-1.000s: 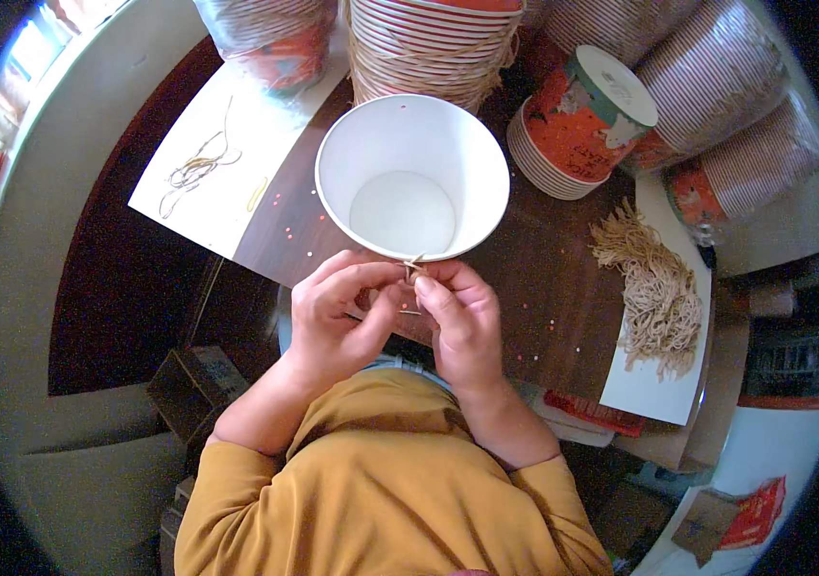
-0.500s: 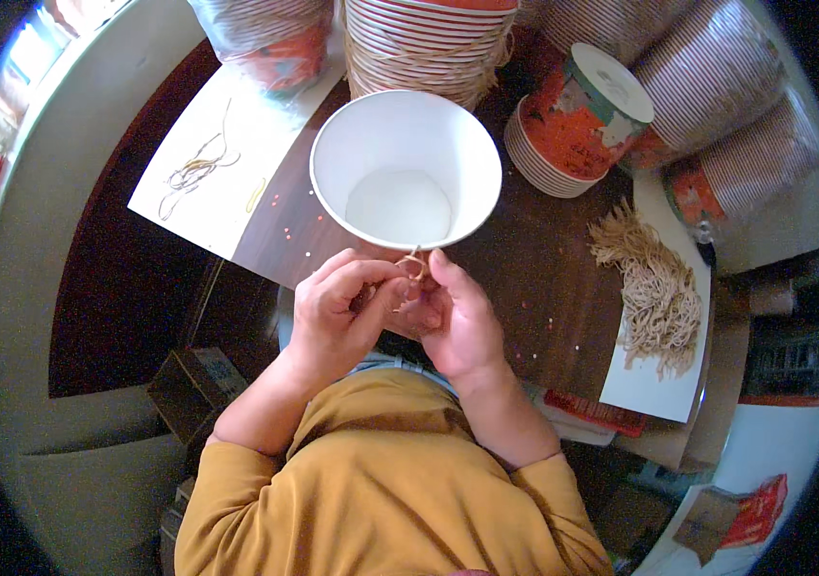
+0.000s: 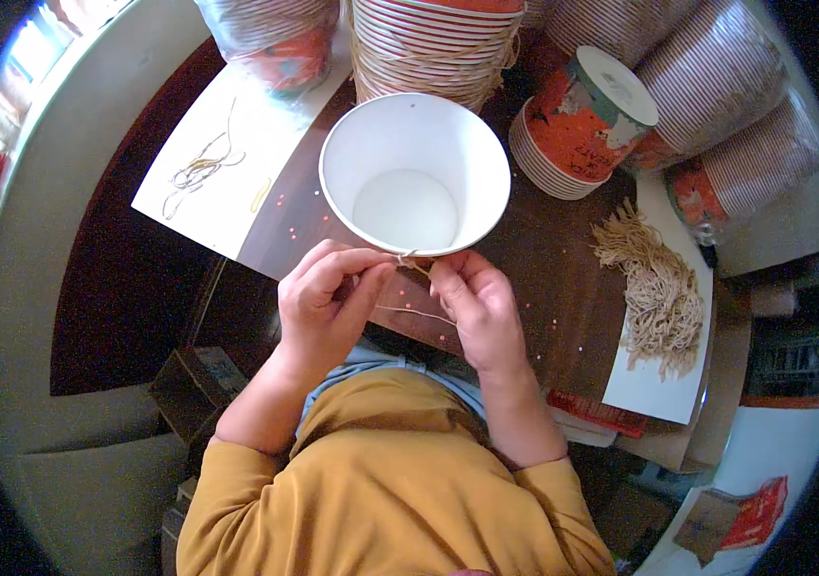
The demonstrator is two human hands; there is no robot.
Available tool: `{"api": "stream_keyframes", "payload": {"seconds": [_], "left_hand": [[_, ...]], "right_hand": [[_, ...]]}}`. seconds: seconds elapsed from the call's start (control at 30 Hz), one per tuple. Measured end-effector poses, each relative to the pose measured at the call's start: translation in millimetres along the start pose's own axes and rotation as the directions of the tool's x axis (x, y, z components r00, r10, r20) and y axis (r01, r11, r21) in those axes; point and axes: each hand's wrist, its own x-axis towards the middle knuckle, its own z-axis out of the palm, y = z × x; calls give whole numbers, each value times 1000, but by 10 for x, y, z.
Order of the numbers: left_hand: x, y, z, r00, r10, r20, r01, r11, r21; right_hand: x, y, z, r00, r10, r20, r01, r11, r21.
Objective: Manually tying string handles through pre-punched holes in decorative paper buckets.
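A white paper bucket (image 3: 347,158) stands mouth up on the table in front of me. A thin beige string (image 3: 419,313) meets its near rim in a small knot or loop, and a loose length sags between my hands. At the rim's left side of that knot, my left hand (image 3: 316,305) pinches the string between thumb and index finger. On the other side my right hand (image 3: 486,312) is closed on the string, thumb against fingertips. The bucket's near outer wall is hidden from view.
A thick bundle of beige strings (image 3: 664,298) lies on white paper (image 3: 626,394) at right. Behind the bucket rises a stack of nested buckets (image 3: 429,48) with strings. An upturned red and green bucket stack (image 3: 578,125) and plastic-wrapped stacks (image 3: 717,77) stand back right. Tangled cords (image 3: 200,173) lie at left.
My hands have drawn apart sideways, pulling the string out from the knot at the rim. My right hand has turned from an upright thumb to a pinch. The view has shifted slightly.
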Motion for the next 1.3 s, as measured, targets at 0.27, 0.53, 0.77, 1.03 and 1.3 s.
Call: {"api": "stream_keyframes", "payload": {"seconds": [0.27,0.53,0.77,1.03,1.3], "left_hand": [[-16,21,2,999,-34,12,34,999,-30],[-33,-27,61,966,-244,88,259,896,-360],[-30,-81,40,919,-319,231,394,734,-553],[-23,-26,32,882,-355,311,458,802,-383],[-42,-63,45,922,-311,229,381,835,-397]], "right_hand": [[-40,-93,-34,983,-161,-85,107,888,-448],[18,-45,27,593,-754,282,543,116,-832],[70,56,87,564,-762,319,598,110,-794],[15,-4,38,584,-697,416,607,35,-794],[6,-33,-9,584,-716,384,576,32,-817]]}}
